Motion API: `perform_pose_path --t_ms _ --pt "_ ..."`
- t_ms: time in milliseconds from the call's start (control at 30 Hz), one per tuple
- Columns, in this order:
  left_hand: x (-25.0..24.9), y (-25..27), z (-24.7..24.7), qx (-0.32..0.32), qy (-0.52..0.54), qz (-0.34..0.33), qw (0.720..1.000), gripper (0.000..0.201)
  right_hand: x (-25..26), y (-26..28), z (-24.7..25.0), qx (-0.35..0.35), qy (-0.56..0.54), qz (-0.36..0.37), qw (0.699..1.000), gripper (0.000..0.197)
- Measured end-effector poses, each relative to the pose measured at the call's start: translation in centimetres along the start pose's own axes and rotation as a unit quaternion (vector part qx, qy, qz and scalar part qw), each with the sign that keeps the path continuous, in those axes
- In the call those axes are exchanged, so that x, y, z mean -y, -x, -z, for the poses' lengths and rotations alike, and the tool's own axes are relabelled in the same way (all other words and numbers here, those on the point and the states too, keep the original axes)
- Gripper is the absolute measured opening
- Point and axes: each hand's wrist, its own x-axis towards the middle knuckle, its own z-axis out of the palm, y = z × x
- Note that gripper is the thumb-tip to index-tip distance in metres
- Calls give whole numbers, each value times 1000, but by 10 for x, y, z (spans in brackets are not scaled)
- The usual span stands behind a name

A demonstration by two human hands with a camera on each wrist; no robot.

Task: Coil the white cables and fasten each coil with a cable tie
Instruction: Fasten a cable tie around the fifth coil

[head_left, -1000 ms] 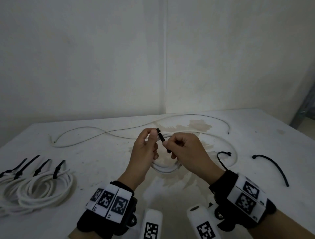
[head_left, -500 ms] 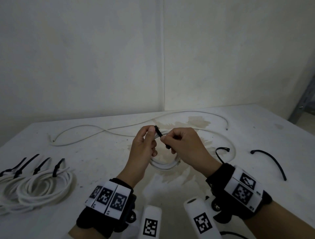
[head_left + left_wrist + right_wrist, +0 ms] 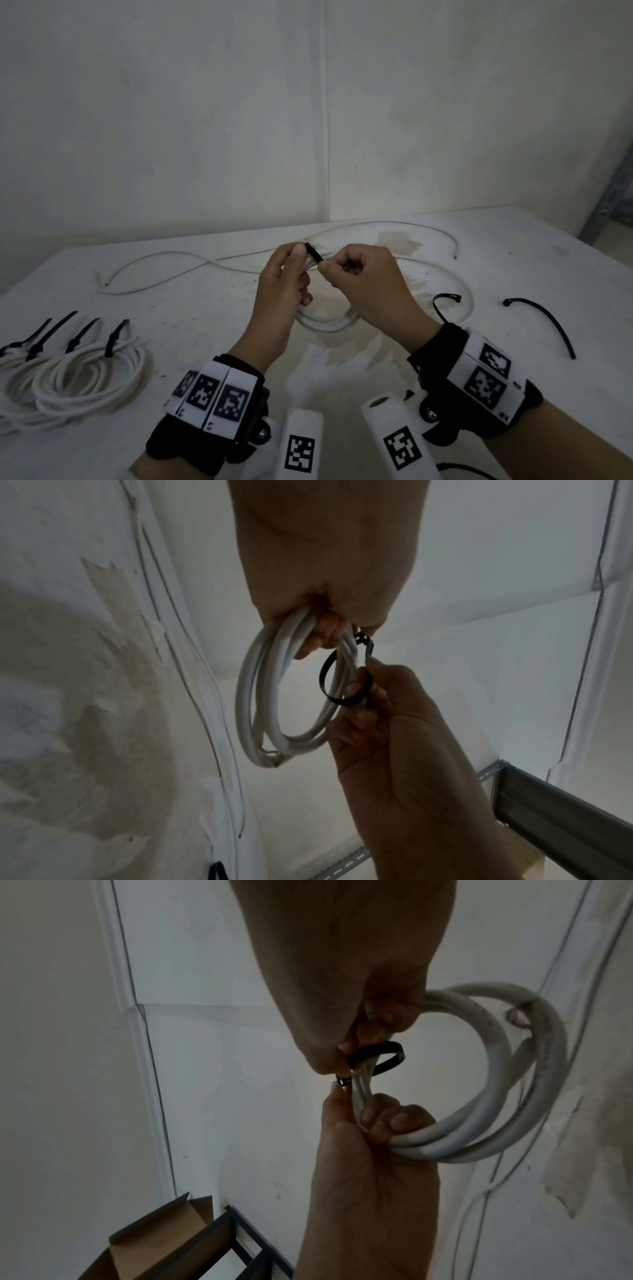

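My left hand [image 3: 295, 262] grips a small coil of white cable [image 3: 329, 323] above the table, its fingers curled round the strands [image 3: 407, 1139]. A black cable tie [image 3: 313, 255] is looped loosely round the coil [image 3: 274, 696]. The tie's head [image 3: 343, 1081] sits at my left thumb. My right hand [image 3: 328, 270] pinches the tie's strap [image 3: 342, 700] close to the head. The loop [image 3: 380, 1056] is still wide and slack. A long loose white cable [image 3: 164, 263] trails over the far side of the table.
Several finished coils [image 3: 85, 377] with black ties lie at the table's left edge. Two spare black ties [image 3: 445, 301] [image 3: 544, 325] lie on the right. The stained white table [image 3: 205, 342] stands against a wall corner; metal shelving [image 3: 548, 804] is nearby.
Both hands have risen slightly with the coil. My right hand has closed in on the left, so less of the black strap shows between them.
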Motion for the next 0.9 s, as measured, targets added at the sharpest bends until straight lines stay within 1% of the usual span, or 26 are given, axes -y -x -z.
perform_pose_path --t_ms 133,400,633,767,900 --pt "-1 0 -2 -2 10 6 1000 22 0 1 2 -1 -2 -3 1000 29" --pt "3 2 -3 -7 3 18 1000 19 -1 3 4 8 -3 -21 1000 24" --pt "6 3 -4 -9 7 27 1000 20 -2 4 4 12 1 -11 1000 26" --pt "6 2 -3 -6 -10 25 1000 20 -4 5 4 14 1 -24 1000 24" --pt "3 2 -2 -8 -6 18 1000 20 0 4 5 19 -8 -21 1000 22"
